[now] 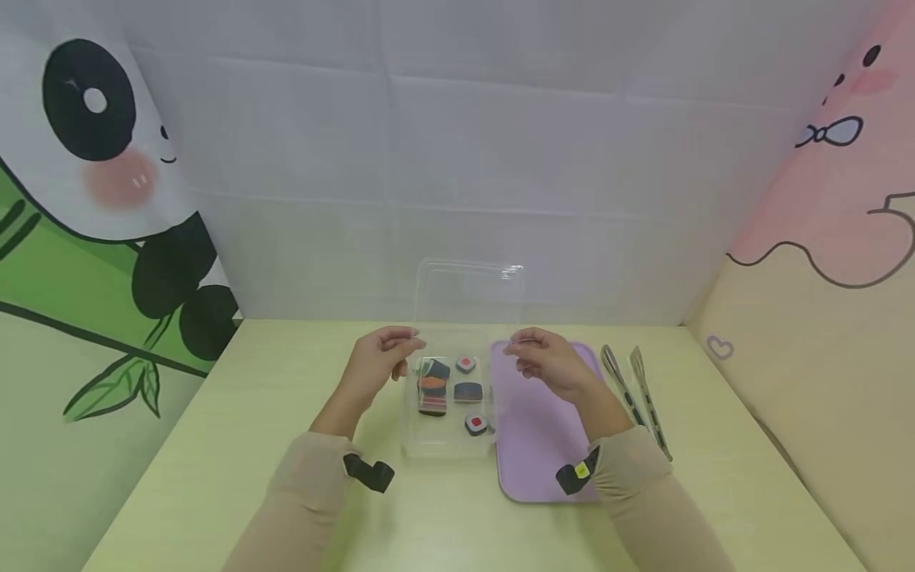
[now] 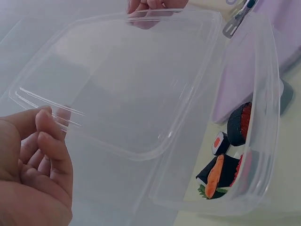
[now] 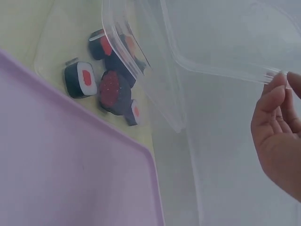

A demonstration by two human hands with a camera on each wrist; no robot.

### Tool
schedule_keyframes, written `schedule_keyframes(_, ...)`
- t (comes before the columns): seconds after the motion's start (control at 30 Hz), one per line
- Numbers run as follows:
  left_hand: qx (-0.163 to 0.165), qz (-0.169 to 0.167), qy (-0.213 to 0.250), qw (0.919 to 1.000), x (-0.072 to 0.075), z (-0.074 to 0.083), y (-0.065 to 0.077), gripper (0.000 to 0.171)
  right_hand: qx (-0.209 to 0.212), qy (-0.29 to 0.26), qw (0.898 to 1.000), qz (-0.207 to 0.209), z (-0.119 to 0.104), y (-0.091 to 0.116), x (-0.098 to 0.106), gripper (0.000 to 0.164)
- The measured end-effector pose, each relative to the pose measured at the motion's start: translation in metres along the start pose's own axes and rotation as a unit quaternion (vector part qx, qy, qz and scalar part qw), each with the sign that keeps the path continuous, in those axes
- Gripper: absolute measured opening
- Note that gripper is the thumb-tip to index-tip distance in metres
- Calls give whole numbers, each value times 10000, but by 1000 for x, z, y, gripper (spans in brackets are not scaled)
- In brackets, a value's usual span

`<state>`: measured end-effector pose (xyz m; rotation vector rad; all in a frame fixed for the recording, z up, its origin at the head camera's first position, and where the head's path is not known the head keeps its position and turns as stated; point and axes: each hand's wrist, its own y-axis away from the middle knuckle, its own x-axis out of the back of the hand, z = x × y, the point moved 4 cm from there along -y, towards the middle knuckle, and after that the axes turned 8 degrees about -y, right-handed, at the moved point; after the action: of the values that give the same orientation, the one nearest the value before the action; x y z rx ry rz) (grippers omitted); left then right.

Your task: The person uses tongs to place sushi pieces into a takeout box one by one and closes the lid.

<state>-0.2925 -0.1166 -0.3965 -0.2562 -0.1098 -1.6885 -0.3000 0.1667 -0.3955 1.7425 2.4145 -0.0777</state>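
Note:
A clear plastic lid (image 1: 468, 298) is raised at the back of a clear plastic box (image 1: 446, 450). My left hand (image 1: 380, 361) pinches the lid's left edge between thumb and fingers. At the opposite edge, my right hand (image 1: 556, 364) pinches it too; the right wrist view shows those fingertips on the ridged rim. Inside the box lie several toy sushi pieces: a white-rimmed roll (image 1: 466, 364), another roll (image 1: 476, 424) nearer the front, a dark piece (image 1: 468, 392) between them, and an orange-topped piece (image 1: 433, 384) at left. A dark piece with red roe (image 3: 113, 92) appears in the right wrist view.
Right of the box, a lilac tray (image 1: 539, 453) lies on the pale yellow table (image 1: 286, 381), partly under my right forearm. Metal-ended tongs (image 1: 649, 397) rest beyond the tray's right side. A white wall (image 1: 307, 262) rises behind, with printed cartoon panels on both sides.

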Motion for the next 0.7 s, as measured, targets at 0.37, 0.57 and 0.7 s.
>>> schedule_keyframes(0.37, -385, -311, 505, 9975, -1, -1, 4, 26, 322, -295, 9964, -722, -8, 8, 5, 9)
schedule_keyframes(0.57, -391, -369, 570, 9969, -3, -5, 6, 24, 353, -416, 9953, -794, -5, 9, 7, 12)
schedule_keyframes(0.7, -406, -350, 562, 9970, -4, -6, 8, 24, 412, -520, 9942, -844, -4, 10, 7, 14)
